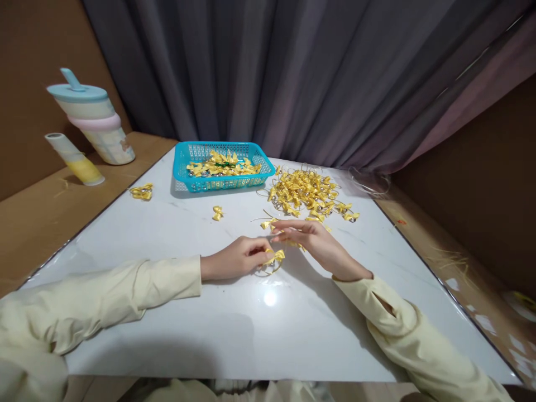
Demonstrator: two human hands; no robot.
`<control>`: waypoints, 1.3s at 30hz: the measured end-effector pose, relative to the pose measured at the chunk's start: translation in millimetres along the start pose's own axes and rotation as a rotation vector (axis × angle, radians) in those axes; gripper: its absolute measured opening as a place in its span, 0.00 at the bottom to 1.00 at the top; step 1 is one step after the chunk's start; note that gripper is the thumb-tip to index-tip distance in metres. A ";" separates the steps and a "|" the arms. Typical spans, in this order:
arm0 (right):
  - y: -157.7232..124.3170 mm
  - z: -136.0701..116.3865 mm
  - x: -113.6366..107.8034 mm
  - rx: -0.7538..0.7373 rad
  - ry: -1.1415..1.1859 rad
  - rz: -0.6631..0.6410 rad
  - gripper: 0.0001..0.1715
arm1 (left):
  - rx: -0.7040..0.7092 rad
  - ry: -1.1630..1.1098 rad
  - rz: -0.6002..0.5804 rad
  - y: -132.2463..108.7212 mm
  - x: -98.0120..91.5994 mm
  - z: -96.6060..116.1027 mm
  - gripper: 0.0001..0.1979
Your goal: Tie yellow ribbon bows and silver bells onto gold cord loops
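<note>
The left hand [240, 258] pinches a yellow ribbon bow [278, 255] over the white table [293, 346], seemingly to steady it; whether the right hand [314, 241], fingers outstretched alongside, grips anything I cannot tell. A bow pile [304, 188] lies farther right, probably for easy reach.

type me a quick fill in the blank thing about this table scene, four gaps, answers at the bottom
The left hand holds a bow coloured ____.
In the picture, the loose pile of bows lies to the ____ of the blue basket.
The pink-banded tumbler stands on the picture's ____ side.
Behind the white table hangs a grey ____.

Missing words: yellow; right; left; curtain
</note>
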State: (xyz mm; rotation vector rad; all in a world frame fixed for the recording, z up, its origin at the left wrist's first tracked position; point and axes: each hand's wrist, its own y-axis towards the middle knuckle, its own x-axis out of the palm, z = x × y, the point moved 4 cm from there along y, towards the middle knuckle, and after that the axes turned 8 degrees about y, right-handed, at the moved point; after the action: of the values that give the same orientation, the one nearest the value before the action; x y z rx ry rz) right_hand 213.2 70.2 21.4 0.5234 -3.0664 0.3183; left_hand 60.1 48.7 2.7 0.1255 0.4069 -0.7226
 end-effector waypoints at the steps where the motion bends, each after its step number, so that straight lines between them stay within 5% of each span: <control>1: -5.4 2.2 0.8 0.019 -0.033 -0.016 0.15 | 0.003 -0.025 0.003 0.0 -0.3 0.0 0.10; 8: -23.7 16.0 5.7 0.047 -0.010 -0.131 0.20 | -0.005 -0.044 0.056 0.3 -2.4 -3.1 0.12; 18: -21.7 18.5 3.4 -0.055 -0.015 -0.025 0.18 | -0.067 0.048 0.245 -0.6 -10.2 2.0 0.12; 34: -22.6 14.3 7.6 -0.074 -0.027 0.063 0.12 | -0.010 0.103 0.167 -0.4 -3.9 -2.8 0.11; 39: -20.8 14.5 -1.3 -0.165 -0.034 0.225 0.12 | -0.029 0.087 0.189 0.2 -4.4 -4.7 0.11</control>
State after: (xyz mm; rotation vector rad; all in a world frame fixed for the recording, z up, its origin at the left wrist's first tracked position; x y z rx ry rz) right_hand 221.5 48.5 11.3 0.1788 -3.1500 0.0580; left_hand 55.7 52.7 0.2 0.1667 0.4817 -0.5261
